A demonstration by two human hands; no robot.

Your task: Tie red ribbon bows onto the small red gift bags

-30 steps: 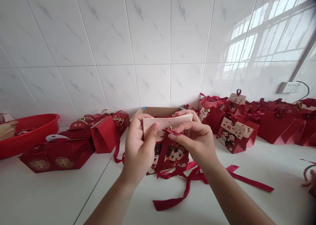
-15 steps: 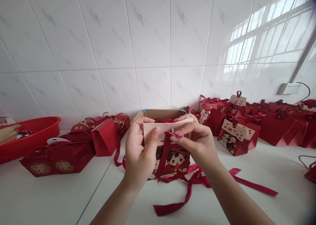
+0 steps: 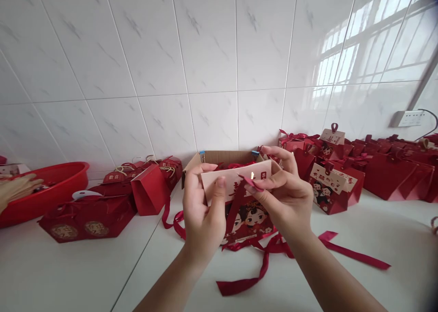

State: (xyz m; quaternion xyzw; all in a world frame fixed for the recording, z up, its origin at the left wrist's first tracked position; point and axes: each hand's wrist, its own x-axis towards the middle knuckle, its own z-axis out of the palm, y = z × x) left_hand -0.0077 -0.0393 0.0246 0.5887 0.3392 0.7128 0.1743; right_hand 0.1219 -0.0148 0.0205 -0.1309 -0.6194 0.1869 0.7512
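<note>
Tilted further than before, the printed box [image 3: 255, 214] is gripped in your left hand [image 3: 204, 216], seemingly for steadiness, while your right hand [image 3: 290, 200] pinches the red strap [image 3: 237, 204].

Looks like a small packing workroom, judging by the white bench [image 3: 164, 275] crowded on both sides with red gift boxes [image 3: 148, 191], plus a cardboard carton [image 3: 229, 157], a red plastic basin [image 3: 73, 177] and loose ribbon [image 3: 357, 253]. Backed by a glossy, marble-patterned tiled wall [image 3: 212, 52], with a socket panel [image 3: 408, 118] and the window reflection [image 3: 364, 52], barred, at the right. Hard to tell whether domestic or commercial.
</note>
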